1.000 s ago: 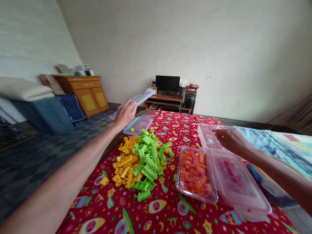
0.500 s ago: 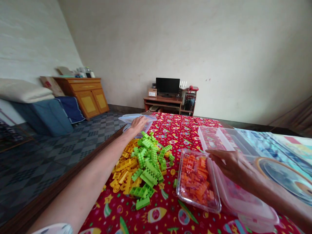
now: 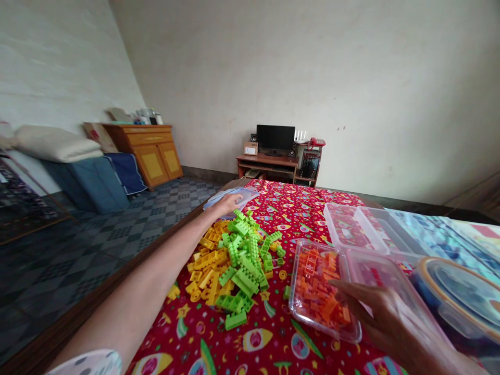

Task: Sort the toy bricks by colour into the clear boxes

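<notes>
My left hand reaches across the table and presses, fingers flat, on a clear lid lying on a clear container at the far left edge. A heap of green bricks and yellow bricks lies just beside that arm. My right hand rests near me with fingers spread over the edge of a clear lidded box, beside an uncovered clear box of orange bricks.
A red patterned cloth covers the table. Empty clear containers stand behind the boxes; a round blue tub sits at right. Across the room are a desk with a monitor, a wooden cabinet and bedding.
My left hand carried the lid down from mid-air and set it on the far container. My right hand slid back toward me from the far containers onto the nearer lidded box.
</notes>
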`<act>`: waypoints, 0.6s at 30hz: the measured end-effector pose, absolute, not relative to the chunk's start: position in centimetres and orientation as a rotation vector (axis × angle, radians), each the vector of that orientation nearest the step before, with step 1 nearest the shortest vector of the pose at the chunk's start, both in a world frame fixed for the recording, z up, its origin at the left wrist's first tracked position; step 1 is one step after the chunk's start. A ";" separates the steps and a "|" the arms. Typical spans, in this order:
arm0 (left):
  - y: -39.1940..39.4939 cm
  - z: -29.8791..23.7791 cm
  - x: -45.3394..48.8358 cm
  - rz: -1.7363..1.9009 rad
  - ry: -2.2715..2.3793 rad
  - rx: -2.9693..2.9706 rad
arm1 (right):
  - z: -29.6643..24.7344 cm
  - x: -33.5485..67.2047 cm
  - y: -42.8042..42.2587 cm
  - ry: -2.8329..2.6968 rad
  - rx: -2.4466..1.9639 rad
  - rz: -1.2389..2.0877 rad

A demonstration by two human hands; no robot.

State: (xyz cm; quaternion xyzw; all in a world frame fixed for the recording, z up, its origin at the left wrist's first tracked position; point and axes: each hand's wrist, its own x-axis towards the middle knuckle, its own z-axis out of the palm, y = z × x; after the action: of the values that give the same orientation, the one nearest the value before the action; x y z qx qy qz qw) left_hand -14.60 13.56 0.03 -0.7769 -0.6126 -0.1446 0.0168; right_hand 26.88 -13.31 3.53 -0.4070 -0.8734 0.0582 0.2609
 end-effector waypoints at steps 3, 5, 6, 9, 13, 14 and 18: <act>12.9 0.2 -15.3 -0.399 -1.852 -2.507 | 3.5 26.9 -13.9 -2.355 -1.109 0.189; 12.2 0.3 -16.1 -0.368 -1.801 -2.569 | 3.7 27.0 -14.1 -2.353 -1.117 0.220; 11.8 0.4 -16.8 -0.356 -1.780 -2.589 | 3.8 27.1 -14.3 -2.350 -1.119 0.237; 10.3 0.2 -19.1 -0.335 -1.750 -2.591 | 4.3 27.5 -14.6 -2.296 -1.098 0.250; 8.6 -0.7 -21.6 -0.338 -1.754 -2.495 | 4.7 27.7 -15.3 -2.227 -1.027 0.231; 8.3 -0.9 -21.9 -0.339 -1.758 -2.474 | 4.7 27.6 -15.4 -2.220 -1.002 0.228; 7.7 -1.1 -22.0 -0.336 -1.756 -2.443 | 4.8 27.0 -16.1 -2.190 -0.943 0.232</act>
State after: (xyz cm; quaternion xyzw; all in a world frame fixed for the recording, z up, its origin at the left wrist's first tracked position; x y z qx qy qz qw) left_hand -22.00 7.74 -1.09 -0.8056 -0.5792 -0.1109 0.0570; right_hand 26.96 -16.13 4.79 -0.3665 -0.8513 0.0903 0.3645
